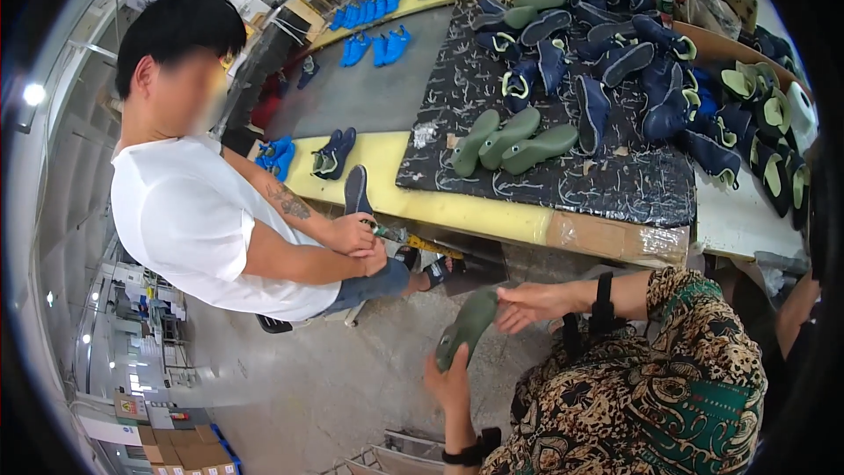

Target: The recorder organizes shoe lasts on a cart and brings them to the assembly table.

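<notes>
I hold a dark green shoe last (469,327) in front of my patterned clothing. My left hand (448,382) grips its lower end from below. My right hand (534,303) lies with flat fingers against its upper end. Both wrists wear black bands. The last is tilted, with its toe pointing up to the right.
A seated person in a white shirt (189,220) at the left works with a tool on a navy shoe (356,190). On the yellow-edged table (492,215), a black mat carries three green lasts (510,145) and several navy shoes (607,62). Blue shoes (378,46) lie farther back.
</notes>
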The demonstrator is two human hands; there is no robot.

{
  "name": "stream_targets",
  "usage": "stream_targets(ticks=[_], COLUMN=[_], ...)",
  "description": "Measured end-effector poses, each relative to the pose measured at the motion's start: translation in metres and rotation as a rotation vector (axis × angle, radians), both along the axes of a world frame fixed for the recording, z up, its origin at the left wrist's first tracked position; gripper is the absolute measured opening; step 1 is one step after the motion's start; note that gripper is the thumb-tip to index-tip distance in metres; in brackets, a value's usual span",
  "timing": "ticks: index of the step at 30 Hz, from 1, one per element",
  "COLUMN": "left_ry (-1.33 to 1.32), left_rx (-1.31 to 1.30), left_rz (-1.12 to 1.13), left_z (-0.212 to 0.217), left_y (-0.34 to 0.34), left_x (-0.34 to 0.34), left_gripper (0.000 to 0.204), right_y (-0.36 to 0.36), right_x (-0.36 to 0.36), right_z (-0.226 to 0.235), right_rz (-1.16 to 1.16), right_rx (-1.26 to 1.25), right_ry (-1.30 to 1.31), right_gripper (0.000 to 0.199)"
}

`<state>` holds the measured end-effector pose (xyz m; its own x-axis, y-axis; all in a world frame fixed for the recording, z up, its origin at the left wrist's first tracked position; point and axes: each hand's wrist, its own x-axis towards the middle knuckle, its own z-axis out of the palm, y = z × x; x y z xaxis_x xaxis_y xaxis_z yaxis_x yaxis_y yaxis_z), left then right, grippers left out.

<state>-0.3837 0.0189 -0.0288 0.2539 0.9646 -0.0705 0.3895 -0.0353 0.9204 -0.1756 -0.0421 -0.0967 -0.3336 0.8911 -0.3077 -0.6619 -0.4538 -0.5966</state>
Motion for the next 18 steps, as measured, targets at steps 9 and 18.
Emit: stream_targets(ticks=[9,18], left_ry=[-0.028,-0.049], left_rx=[0.186,-0.403], left_rz=[-0.720,-0.249], left_z=[0.013,-0.029], left_y=[-0.004,-0.027], left_x=[0.113,-0.023], left_gripper=[0.055,0.050], right_y=[0.005,0.001], right_x=[0.100,0.179], right_z=[0.010,-0.033], right_rz=[-0.967,-0.737], right_rx=[-0.207,-0.263], right_ry=[0.215,0.054], right_gripper=[0.048,0.067])
